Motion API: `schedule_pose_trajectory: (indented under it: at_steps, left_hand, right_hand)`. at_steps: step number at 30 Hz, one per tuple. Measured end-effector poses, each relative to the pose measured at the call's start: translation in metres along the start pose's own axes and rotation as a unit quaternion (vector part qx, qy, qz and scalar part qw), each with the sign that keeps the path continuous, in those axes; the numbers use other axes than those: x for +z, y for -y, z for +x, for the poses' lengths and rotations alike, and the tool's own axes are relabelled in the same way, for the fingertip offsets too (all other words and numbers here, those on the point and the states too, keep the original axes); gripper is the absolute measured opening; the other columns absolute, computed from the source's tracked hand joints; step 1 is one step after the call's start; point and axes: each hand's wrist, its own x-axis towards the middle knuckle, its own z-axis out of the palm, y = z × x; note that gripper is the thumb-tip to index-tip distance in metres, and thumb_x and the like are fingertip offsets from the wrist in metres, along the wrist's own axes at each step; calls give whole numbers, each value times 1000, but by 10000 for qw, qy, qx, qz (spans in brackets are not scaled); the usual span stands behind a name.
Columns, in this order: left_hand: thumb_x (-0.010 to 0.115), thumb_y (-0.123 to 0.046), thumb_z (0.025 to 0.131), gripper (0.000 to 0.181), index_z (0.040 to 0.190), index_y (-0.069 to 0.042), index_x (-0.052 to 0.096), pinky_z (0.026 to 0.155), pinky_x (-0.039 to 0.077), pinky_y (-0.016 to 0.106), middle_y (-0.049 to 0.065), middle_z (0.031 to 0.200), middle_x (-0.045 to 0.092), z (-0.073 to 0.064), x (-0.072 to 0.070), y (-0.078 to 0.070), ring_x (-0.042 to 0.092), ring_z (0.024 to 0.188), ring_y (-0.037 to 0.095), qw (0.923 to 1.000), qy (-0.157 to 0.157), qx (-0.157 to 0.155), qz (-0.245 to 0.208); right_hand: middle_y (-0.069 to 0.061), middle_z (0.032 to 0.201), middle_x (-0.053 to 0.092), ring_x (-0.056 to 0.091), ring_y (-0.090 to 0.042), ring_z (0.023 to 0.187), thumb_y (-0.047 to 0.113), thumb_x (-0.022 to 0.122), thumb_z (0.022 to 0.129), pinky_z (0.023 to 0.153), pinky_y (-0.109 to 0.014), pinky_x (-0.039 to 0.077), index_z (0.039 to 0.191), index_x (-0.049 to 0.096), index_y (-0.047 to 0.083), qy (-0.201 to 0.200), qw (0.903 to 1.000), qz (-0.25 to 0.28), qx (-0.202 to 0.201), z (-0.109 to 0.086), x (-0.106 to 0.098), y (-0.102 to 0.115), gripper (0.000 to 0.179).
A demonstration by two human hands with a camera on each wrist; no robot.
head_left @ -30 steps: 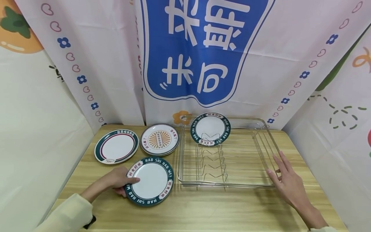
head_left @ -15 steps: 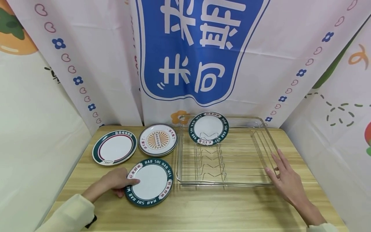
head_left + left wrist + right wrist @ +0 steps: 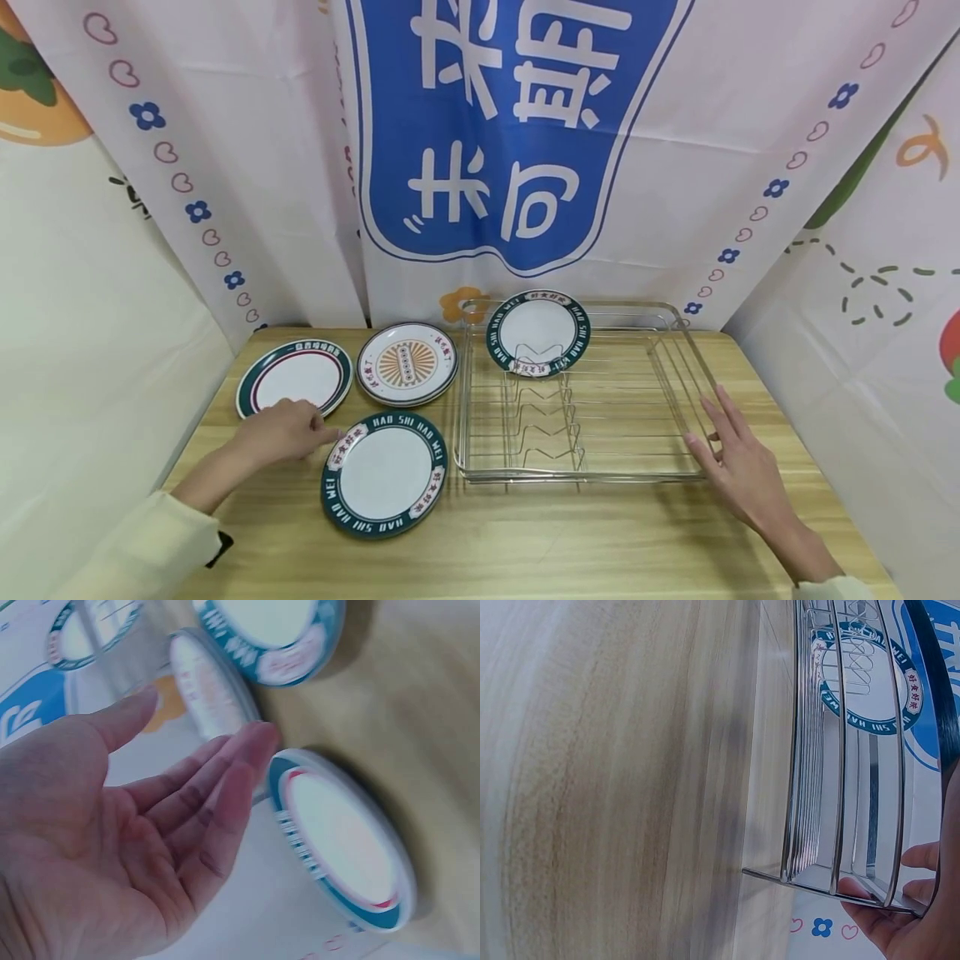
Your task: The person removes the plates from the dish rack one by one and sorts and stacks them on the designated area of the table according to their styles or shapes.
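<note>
My left hand [image 3: 281, 437] holds nothing; the left wrist view shows its fingers [image 3: 225, 799] loosely bent and apart from the plates. Beside it in the head view, a plate with a green lettered rim [image 3: 386, 467] lies flat on the table. Behind the hand is a white plate with a green edge and red ring [image 3: 296, 379], partly covered by the hand. My right hand [image 3: 742, 475] grips the right end of a wire dish rack [image 3: 637, 477], thumb and fingers about its rim. A similar green-rimmed plate [image 3: 537, 329] stands upright at the rack's back.
A small stack of plates with an orange sunburst [image 3: 407, 364] sits left of the rack. The wooden table [image 3: 525, 542] meets a printed cloth backdrop [image 3: 300, 208] at the back, with cloth at both sides.
My left hand has let go of the front green-rimmed plate and moved up and left toward the red-ringed plate. The right hand stays on the rack. The head view has shifted slightly.
</note>
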Motion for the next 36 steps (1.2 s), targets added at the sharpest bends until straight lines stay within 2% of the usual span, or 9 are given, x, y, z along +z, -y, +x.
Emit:
schedule_pose_trajectory:
  at_steps: [3, 6, 9, 14, 16, 21, 26, 32, 36]
  left_hand:
    - [69, -41, 102, 36, 93, -7, 74, 57, 47, 35, 1, 72, 67, 3, -19, -13, 60, 65, 18, 9978, -525, 371, 155]
    - [70, -38, 102, 36, 110, -3, 74, 71, 57, 46, 7, 90, 74, 8, -36, -27, 69, 83, 26, 9915, -1067, 709, 228]
    - [70, -37, 103, 39, 119, -1, 71, 84, 58, 53, 14, 106, 76, 17, -48, -42, 72, 100, 34, 9859, -1362, 969, 113]
    - [66, -40, 105, 52, 136, 1, 63, 95, 57, 57, 24, 127, 71, 38, -57, -68, 68, 117, 42, 9842, -1340, 1135, -238]
    - [66, -40, 106, 55, 140, 3, 59, 98, 55, 58, 26, 131, 69, 47, -59, -78, 67, 120, 43, 9815, -1355, 1305, -348]
    - [69, -37, 104, 58, 145, 1, 55, 100, 55, 56, 25, 136, 66, 69, -66, -108, 67, 123, 41, 9742, -1381, 1656, -664]
    - [72, -36, 102, 59, 146, -1, 55, 99, 57, 50, 22, 137, 66, 94, -67, -140, 68, 122, 37, 9733, -1230, 1689, -951]
    - [75, -35, 100, 54, 140, -2, 61, 101, 55, 48, 19, 132, 68, 121, -67, -172, 67, 121, 35, 9695, -1179, 1943, -917]
    - [74, -31, 101, 51, 140, 0, 62, 101, 56, 46, 19, 132, 70, 140, -66, -187, 68, 120, 33, 9707, -1127, 2026, -629]
  right_hand:
    - [-27, 168, 30, 74, -34, 82, 28, 62, 106, 66, -57, 53, 155, 45, -3, -22, 10000, -21, 13, -1, -1, 1, 61]
    - [-27, 168, 30, 74, -34, 80, 28, 62, 106, 66, -57, 54, 155, 45, -3, -29, 10000, -19, 23, -1, -1, 0, 61]
    - [-28, 167, 30, 74, -34, 80, 29, 61, 106, 66, -58, 54, 154, 45, -3, -35, 10000, -11, 38, -1, -2, 0, 60]
    - [-28, 167, 31, 74, -35, 82, 28, 61, 106, 64, -56, 54, 153, 46, -4, -59, 10000, -59, 25, -2, -3, -1, 60]
    - [-28, 167, 31, 74, -36, 82, 28, 61, 106, 64, -56, 54, 153, 46, -4, -74, 9999, -77, -1, -1, -3, -1, 60]
    - [-28, 167, 31, 74, -35, 81, 28, 61, 106, 64, -54, 54, 155, 45, -3, -66, 10000, -74, -13, 1, -4, 1, 60]
    - [-27, 168, 30, 74, -34, 81, 29, 61, 106, 63, -50, 53, 156, 44, -3, -38, 10000, -78, 3, 1, -5, 1, 61]
    - [-27, 168, 30, 74, -34, 81, 29, 61, 106, 62, -48, 53, 155, 44, -4, -33, 10000, -53, 10, 1, -3, 1, 61]
    - [-27, 168, 29, 74, -33, 81, 29, 61, 106, 62, -45, 53, 155, 44, -4, 46, 10000, -32, 32, 1, -3, 1, 62]
